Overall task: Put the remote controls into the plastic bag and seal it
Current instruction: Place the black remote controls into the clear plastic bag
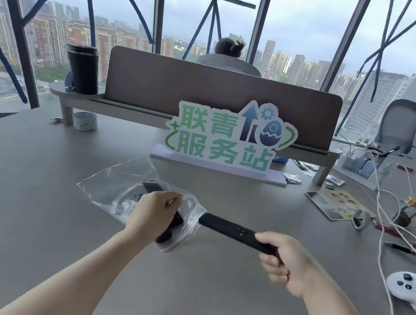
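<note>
A clear plastic bag [112, 187] lies on the grey table [25, 208], its mouth facing right. My left hand [155, 210] pinches the upper edge of the mouth and holds it up. One black remote control [150, 187] lies inside the bag, partly hidden by my hand. My right hand [283, 262] grips the near end of a second long black remote control [227, 227]. Its far tip reaches the bag's mouth.
A green and white sign [228, 136] stands behind the bag. At the right lie a white game controller [406, 285], white cables [384, 224], a pen [402, 248], a card [337, 205] and a small jar [408, 212]. A tape roll [84, 121] and a black mug [82, 68] are at the back left.
</note>
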A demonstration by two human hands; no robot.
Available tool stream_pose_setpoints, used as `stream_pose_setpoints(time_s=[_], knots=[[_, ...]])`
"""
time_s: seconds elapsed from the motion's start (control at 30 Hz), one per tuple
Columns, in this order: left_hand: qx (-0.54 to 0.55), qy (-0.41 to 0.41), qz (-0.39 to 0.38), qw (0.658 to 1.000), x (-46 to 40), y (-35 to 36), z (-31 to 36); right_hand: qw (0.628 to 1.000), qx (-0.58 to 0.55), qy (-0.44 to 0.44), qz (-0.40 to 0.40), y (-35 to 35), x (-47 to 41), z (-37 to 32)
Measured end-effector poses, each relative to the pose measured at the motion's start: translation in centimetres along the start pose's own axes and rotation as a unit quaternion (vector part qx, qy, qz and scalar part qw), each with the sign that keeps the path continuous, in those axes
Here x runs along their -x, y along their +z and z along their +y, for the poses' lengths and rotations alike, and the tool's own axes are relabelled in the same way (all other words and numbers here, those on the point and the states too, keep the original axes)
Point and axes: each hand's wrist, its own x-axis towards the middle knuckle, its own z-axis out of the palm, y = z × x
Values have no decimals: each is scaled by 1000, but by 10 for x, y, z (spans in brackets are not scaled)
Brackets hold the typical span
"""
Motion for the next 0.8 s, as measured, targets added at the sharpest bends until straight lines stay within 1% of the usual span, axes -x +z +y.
stream_pose_setpoints(time_s=[0.07, 0.13, 0.17, 0.2, 0.27, 0.3, 0.33, 0.37, 0.4, 0.53, 0.57, 0.63, 0.7, 0.73, 0.8], knots=[[0, 6, 2, 1000, 5, -2, 1, 998, 29, 9, -49, 37, -8, 5], [2, 12, 5, 1000, 9, -4, -3, 997, 3, -15, -79, 74, -25, 10], [3, 16, 6, 1000, 10, -6, -6, 997, -16, -31, -74, 89, -36, 14], [5, 21, 7, 1000, 11, -8, -10, 998, -18, -49, -44, 100, -45, 17], [11, 28, 6, 1000, 11, -11, -18, 992, 33, -95, 77, 108, -59, 23], [12, 29, 3, 999, 12, -12, -23, 981, 68, -115, 142, 107, -63, 25], [10, 28, -3, 1000, 13, -13, -27, 968, 99, -133, 189, 103, -67, 27], [3, 27, -14, 1000, 14, -13, -31, 957, 129, -152, 211, 99, -71, 26], [-10, 27, -29, 999, 14, -13, -34, 948, 164, -168, 214, 96, -74, 24], [-86, 23, -118, 989, 20, -14, -39, 926, 294, -184, 153, 103, -95, 9], [-109, 27, -140, 984, 22, -15, -41, 916, 314, -192, 159, 106, -101, 5], [-167, 31, -168, 971, 26, -19, -45, 890, 343, -220, 205, 110, -109, -1], [-222, 20, -173, 959, 29, -26, -48, 875, 349, -233, 242, 108, -110, -6], [-237, 7, -170, 957, 29, -32, -48, 874, 343, -237, 248, 107, -107, -8], [-238, -30, -142, 960, 25, -49, -44, 886, 320, -241, 235, 105, -96, -15]])
